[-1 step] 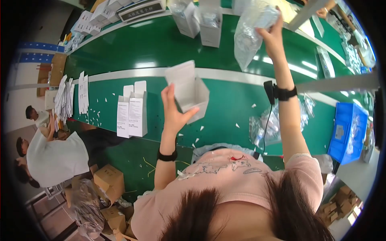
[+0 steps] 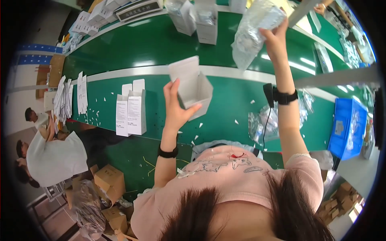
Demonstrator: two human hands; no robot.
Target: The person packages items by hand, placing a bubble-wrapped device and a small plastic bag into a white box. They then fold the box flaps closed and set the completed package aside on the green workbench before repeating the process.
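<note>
My left hand (image 2: 177,104) grips a white cardboard box (image 2: 200,96) with its lid flap standing up and its mouth open, held above the green table. No contents show inside the box. Up and to the right, my right hand (image 2: 276,40) is closed on a clear plastic bag (image 2: 247,42), which hangs over the far green surface. Something pale or shiny is inside the bag, but I cannot make out what. Two white printed boxes (image 2: 136,114) with raised flaps stand on the table left of my left hand.
Flattened white cartons (image 2: 62,98) lie at the left. Filled white boxes (image 2: 207,30) stand at the back. Bagged parts (image 2: 261,124) lie near my right forearm, beside a blue bin (image 2: 350,128). A grey post (image 2: 337,82) crosses at right. People (image 2: 56,156) sit at the left.
The box in my left hand has shifted slightly right and its mouth shows a little more. My right hand, still holding the bag, has moved slightly right.
</note>
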